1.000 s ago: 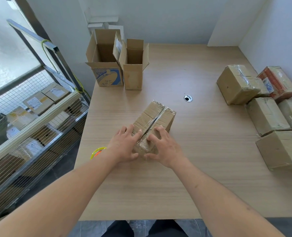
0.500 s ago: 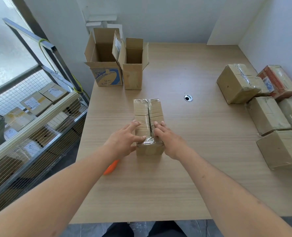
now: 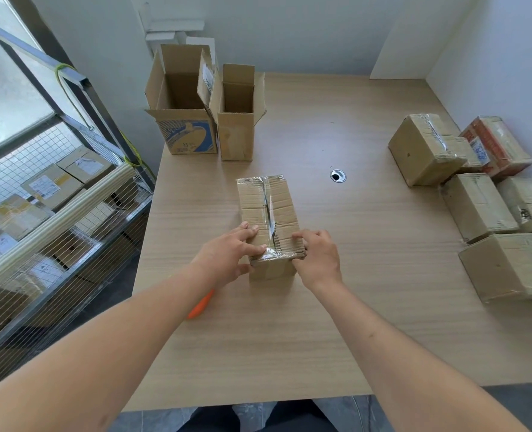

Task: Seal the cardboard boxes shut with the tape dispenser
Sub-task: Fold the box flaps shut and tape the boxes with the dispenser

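Pressing down tape on a cardboard box (image 3: 268, 213) at mid-table (image 3: 352, 291).
Left hand (image 3: 227, 260) and right hand (image 3: 316, 257) clasping the near end; orange tape dispenser (image 3: 201, 305) beside left forearm. Next, probably: setting aside, taking an open box (image 3: 236, 120).

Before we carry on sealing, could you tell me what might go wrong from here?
The tape on the box looks wrinkled at its near edge, so it may lift there. The orange tape dispenser lies mostly hidden under the left forearm near the table edge; the left hand or arm could knock it off.
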Action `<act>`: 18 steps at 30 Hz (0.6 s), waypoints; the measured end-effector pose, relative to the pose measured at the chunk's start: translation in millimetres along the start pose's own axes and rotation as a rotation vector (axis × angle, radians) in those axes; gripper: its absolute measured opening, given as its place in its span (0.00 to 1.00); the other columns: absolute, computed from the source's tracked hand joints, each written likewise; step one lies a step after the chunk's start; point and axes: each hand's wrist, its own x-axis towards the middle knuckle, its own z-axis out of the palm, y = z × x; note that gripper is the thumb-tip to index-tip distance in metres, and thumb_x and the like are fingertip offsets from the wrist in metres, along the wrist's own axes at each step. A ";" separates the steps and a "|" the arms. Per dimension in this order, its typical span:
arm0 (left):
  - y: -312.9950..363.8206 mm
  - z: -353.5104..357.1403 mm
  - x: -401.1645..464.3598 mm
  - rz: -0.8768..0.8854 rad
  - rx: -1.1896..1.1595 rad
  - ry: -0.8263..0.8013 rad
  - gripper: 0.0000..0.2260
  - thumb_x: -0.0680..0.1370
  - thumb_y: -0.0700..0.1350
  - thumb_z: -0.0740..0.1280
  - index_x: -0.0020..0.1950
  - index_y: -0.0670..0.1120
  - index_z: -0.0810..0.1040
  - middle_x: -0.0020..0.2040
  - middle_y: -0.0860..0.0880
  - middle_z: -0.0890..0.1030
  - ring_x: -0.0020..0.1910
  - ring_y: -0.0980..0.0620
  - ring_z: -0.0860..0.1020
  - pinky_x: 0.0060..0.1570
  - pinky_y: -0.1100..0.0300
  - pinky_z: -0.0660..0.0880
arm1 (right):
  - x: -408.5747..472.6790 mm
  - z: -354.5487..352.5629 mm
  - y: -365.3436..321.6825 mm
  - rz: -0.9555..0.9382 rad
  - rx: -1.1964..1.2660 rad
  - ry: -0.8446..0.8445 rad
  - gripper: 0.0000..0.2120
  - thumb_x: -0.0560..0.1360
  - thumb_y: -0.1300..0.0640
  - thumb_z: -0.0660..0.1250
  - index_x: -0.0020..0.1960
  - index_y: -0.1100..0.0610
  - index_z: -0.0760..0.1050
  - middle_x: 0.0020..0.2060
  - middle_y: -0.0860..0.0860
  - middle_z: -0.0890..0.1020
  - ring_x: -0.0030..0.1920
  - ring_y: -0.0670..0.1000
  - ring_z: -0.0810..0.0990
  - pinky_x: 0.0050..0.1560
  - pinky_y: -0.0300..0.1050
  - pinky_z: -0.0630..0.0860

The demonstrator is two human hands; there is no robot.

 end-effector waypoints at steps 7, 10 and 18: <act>1.0 -12.8 2.6 0.007 0.051 -0.034 0.24 0.81 0.47 0.69 0.75 0.64 0.70 0.81 0.56 0.58 0.81 0.55 0.53 0.72 0.60 0.62 | -7.6 -7.0 -13.3 -0.075 -0.145 -0.112 0.24 0.70 0.55 0.79 0.63 0.43 0.80 0.55 0.48 0.70 0.50 0.53 0.80 0.54 0.48 0.78; -2.1 -13.7 6.4 0.018 0.045 -0.019 0.21 0.81 0.48 0.68 0.73 0.64 0.72 0.80 0.56 0.61 0.80 0.54 0.56 0.73 0.58 0.65 | -7.1 -5.5 -9.5 -0.119 -0.205 -0.071 0.16 0.74 0.58 0.74 0.60 0.46 0.82 0.51 0.46 0.72 0.47 0.54 0.80 0.46 0.45 0.76; -4.9 0.2 4.5 0.006 0.006 0.032 0.22 0.81 0.45 0.68 0.72 0.64 0.73 0.80 0.55 0.63 0.80 0.53 0.56 0.71 0.54 0.69 | -12.8 5.2 -21.1 -0.054 -0.273 -0.105 0.19 0.70 0.48 0.79 0.57 0.52 0.77 0.61 0.53 0.68 0.55 0.57 0.78 0.53 0.49 0.77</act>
